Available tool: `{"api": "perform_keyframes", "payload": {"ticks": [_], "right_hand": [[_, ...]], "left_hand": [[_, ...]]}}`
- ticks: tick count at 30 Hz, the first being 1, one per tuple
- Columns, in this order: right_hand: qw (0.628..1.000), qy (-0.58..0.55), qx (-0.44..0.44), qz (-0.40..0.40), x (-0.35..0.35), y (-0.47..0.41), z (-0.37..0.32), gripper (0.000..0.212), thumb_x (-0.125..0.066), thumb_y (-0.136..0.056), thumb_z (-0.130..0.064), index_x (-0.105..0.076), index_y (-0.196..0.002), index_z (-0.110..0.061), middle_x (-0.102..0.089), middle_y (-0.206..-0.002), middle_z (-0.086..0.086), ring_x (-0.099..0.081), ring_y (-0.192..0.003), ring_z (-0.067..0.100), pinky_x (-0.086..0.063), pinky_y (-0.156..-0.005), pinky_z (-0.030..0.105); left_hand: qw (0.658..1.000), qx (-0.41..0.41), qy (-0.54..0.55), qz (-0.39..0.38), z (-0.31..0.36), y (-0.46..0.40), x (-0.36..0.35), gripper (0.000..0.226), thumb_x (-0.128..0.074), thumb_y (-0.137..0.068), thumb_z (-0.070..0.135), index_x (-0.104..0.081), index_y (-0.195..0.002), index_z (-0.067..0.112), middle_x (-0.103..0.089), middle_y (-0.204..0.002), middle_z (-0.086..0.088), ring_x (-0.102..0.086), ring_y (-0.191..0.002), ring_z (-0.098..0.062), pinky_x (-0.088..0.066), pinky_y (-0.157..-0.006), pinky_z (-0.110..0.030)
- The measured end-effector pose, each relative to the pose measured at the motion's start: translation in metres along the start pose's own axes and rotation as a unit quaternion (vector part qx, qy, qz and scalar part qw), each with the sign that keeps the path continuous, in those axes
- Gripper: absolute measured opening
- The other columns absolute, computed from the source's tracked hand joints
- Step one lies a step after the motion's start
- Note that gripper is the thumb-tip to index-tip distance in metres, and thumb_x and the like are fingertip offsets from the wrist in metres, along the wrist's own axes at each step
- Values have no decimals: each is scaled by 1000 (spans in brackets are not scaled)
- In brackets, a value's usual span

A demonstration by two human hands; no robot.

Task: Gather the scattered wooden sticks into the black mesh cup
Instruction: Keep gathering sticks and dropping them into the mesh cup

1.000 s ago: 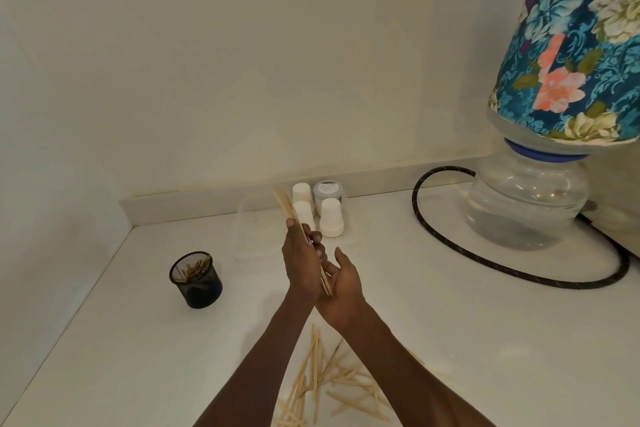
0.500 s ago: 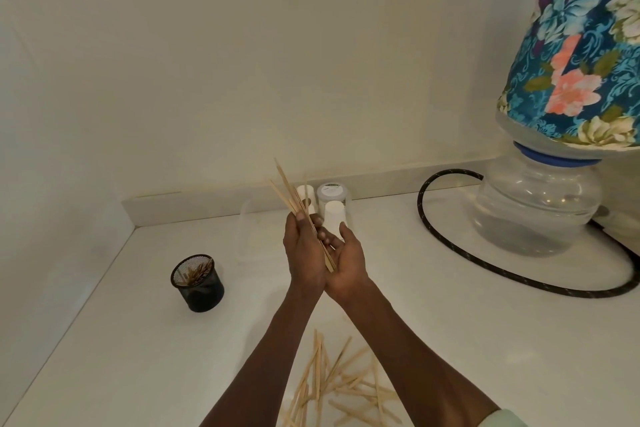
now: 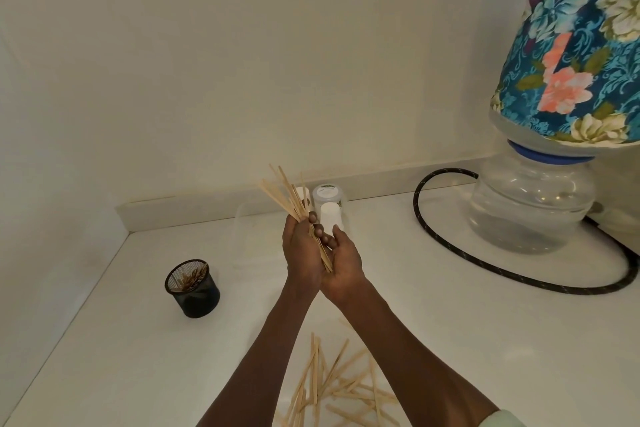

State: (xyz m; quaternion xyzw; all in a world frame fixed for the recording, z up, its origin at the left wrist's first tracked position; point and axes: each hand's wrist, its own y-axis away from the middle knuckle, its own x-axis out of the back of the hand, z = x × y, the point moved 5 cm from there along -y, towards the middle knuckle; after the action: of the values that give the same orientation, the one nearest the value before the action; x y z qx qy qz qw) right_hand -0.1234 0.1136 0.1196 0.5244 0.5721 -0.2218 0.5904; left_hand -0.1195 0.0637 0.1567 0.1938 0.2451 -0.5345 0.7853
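— So where were the sticks at that point?

— Split three ways. A bundle of sticks (image 3: 290, 198) was raised above the counter (image 3: 114, 350), gripped by the left hand (image 3: 300, 253), whose fingers were curled round its lower part, the tops fanning out up and to the left. The right hand (image 3: 341, 262) lay against the bundle's bottom end, palm up, fingers loosely bent beside it; I could not tell whether it actually gripped.

— And the others?

— A loose pile of sticks (image 3: 341, 388) lay crisscrossed on the counter under the forearms. A few more stood inside the black mesh cup (image 3: 193, 288), upright and well to the left of the hands.

— Anything behind?

— White bottles (image 3: 329, 215) near the wall, just beyond the hands. A black hose (image 3: 446, 243) curved round a clear water jug (image 3: 530, 208) with a floral cover (image 3: 581, 55).
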Motion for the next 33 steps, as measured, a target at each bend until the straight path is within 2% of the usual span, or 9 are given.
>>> {"api": "perform_keyframes", "payload": {"ticks": [3,7,9,15,19,23,26,30,33], "right_hand": [[1000,-11,0,7,4,-2,1,31,-45,-102,-27,-55,-83,-5,-56,-75,7,-61,-84,23,-43,-108,36],[1000,19,9,15,7,-1,-1,35,-44,-103,-27,-58,-81,-3,-62,-63,8,-68,-64,21,-54,-79,34],[998,49,20,29,10,-2,-3,36,-45,-102,-27,-59,-80,-3,-62,-59,7,-68,-57,20,-54,-73,32],[996,73,26,42,15,-2,0,33,-47,-102,-27,-60,-86,-1,-66,-66,10,-69,-69,23,-54,-81,35],[996,80,19,38,17,0,3,33,-47,-102,-30,-61,-93,-1,-66,-80,13,-68,-79,25,-53,-87,37],[999,46,-5,4,12,4,9,35,-43,-102,-34,-61,-106,-4,-72,-90,13,-72,-86,26,-55,-82,37],[999,29,-14,-19,7,6,12,34,-41,-103,-36,-57,-110,-7,-63,-110,14,-62,-113,30,-49,-99,39],[999,33,-24,-18,3,9,12,33,-44,-101,-37,-60,-103,-8,-64,-99,10,-63,-104,27,-48,-99,38],[999,18,-37,-29,3,9,15,34,-43,-101,-37,-61,-103,-8,-62,-96,8,-60,-106,25,-47,-100,36]], "left_hand": [[1000,21,15,9,-2,1,-1,27,-41,-86,8,-64,-97,15,-52,-70,2,-42,-53,-11,-35,-52,-27],[999,32,36,14,-1,3,-2,20,-40,-79,8,-56,-89,13,-47,-65,2,-39,-50,-11,-33,-49,-25],[998,44,51,8,-2,3,-2,16,-39,-78,10,-54,-83,16,-44,-63,2,-36,-50,-11,-32,-49,-25],[995,67,77,10,-4,1,2,11,-38,-82,17,-44,-74,19,-34,-54,6,-30,-44,-9,-30,-45,-22],[998,54,10,24,0,-2,7,35,-52,-88,45,-44,-63,22,-31,-52,5,-28,-42,-11,-28,-46,-25],[998,34,-41,20,3,0,4,45,-60,-81,57,-48,-57,22,-40,-54,0,-35,-45,-15,-33,-48,-27],[996,-7,-88,18,7,4,4,46,-68,-75,57,-50,-56,20,-44,-54,-3,-40,-49,-19,-38,-55,-34],[989,-54,-130,36,13,5,3,45,-71,-75,50,-50,-53,17,-44,-49,-4,-40,-45,-19,-40,-51,-32],[986,-76,-144,47,16,4,4,46,-69,-79,47,-47,-58,13,-41,-49,-7,-36,-42,-19,-38,-46,-28]]}}
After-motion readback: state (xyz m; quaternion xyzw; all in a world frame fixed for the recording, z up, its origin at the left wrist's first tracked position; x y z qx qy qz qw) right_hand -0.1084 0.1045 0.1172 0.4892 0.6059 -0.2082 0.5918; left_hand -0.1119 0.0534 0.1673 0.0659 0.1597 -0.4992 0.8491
